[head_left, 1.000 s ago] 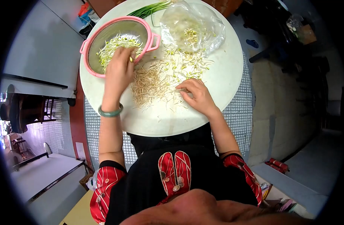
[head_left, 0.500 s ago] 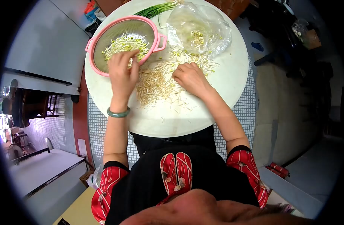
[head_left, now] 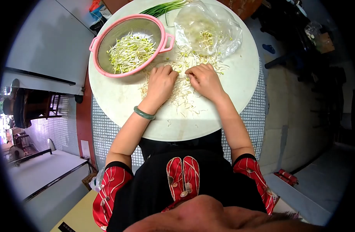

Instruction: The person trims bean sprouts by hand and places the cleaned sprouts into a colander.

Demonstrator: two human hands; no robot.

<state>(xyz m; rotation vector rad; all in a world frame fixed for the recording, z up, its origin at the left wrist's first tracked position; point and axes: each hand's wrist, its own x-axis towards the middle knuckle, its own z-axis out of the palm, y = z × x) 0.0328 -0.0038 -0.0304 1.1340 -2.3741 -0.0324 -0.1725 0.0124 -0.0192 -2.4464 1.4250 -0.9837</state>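
Note:
My left hand [head_left: 161,84], with a green bangle [head_left: 144,113] at its wrist, is over the loose pile of thin pale sprout pieces [head_left: 181,101], its fingers curled and closed. What its fingertips hold, if anything, is hidden. Close beside it, my right hand [head_left: 206,80] pinches a bean sprout [head_left: 188,78] between thumb and fingers. Beyond the left hand sits a pink-rimmed colander [head_left: 101,70] with a heap of bean sprouts [head_left: 131,53] in it. More bean sprouts spill from a clear plastic bag [head_left: 227,33] past the right hand.
Everything lies on a round white table [head_left: 173,131]. A bunch of green onions [head_left: 162,7] lies at its far edge, behind the colander. Patterned tile floor [head_left: 254,112] shows around the table. A blue slipper [head_left: 268,48] is on the floor at the right.
My left hand has moved from over the colander rightward and back toward me, onto the pile beside the right hand. The right hand has shifted slightly right. The sprouts in the colander are now uncovered.

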